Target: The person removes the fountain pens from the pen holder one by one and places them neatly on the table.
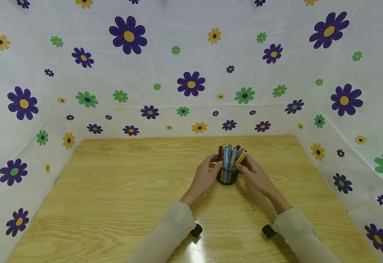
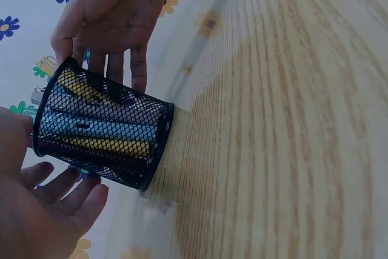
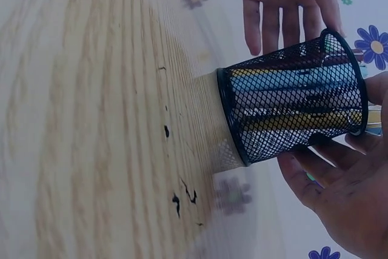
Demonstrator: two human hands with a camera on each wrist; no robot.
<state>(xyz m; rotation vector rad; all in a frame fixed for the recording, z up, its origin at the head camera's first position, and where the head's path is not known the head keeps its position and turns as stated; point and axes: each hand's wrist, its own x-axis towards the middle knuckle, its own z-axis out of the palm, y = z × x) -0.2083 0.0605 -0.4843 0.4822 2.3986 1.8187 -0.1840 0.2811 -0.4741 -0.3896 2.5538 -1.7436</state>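
A black mesh pen cup [image 1: 227,177] full of pens [image 1: 228,157] stands upright on the wooden table, right of its middle. The pens are yellow, blue, grey and dark red, and their tops rise above the rim. From the left side, my left hand [image 1: 207,173] holds the cup, thumb near the rim in front and fingers reaching around behind. My right hand [image 1: 255,175] holds it from the opposite side in the same way. In the right wrist view, the mesh wall [image 3: 297,98] shows between both hands, with the right fingers [image 3: 330,159] along its side.
Small dark specks [image 1: 251,209] lie on the tabletop [image 1: 129,190] in front of the right hand. White cloth with printed flowers [image 1: 165,58] walls the table at the back and both sides. A small black device [image 1: 196,231] sits at each wrist.
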